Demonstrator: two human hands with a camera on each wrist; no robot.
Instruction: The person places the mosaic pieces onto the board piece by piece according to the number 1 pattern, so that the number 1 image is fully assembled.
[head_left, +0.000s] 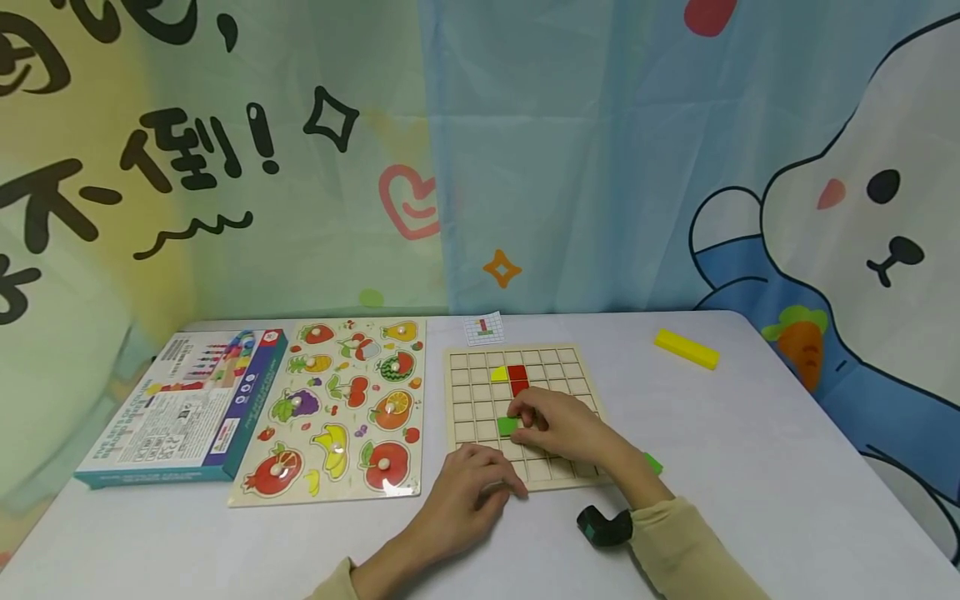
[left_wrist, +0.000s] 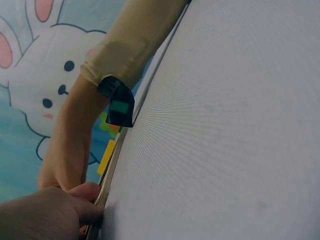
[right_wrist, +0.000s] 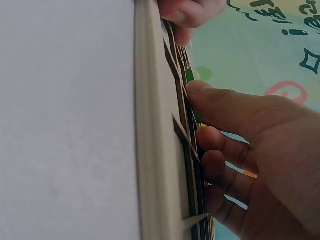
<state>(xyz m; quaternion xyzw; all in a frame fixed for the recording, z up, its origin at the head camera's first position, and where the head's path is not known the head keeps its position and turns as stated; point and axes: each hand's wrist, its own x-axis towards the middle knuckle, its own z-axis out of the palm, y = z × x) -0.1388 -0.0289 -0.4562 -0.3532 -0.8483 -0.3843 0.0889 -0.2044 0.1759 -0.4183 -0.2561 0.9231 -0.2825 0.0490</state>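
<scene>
The grid board [head_left: 462, 411] looks like matt wood, the fruit puzzle [head_left: 352, 492] glossy, the backdrop [head_left: 525, 167] smooth cloth.

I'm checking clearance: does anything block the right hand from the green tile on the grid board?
Nothing visible: the right hand is at the green tile; the left hand is at the near edge of the grid board.

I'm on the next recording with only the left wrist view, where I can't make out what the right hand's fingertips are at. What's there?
Observer: The right hand has its thumb tip at a green square on the gridded board.
Operator: Any other colours on that board?
Observer: Yes, a yellow square lies left of the upper red square.
Operator: And left of the board?
Observer: A fruit picture board.
</scene>
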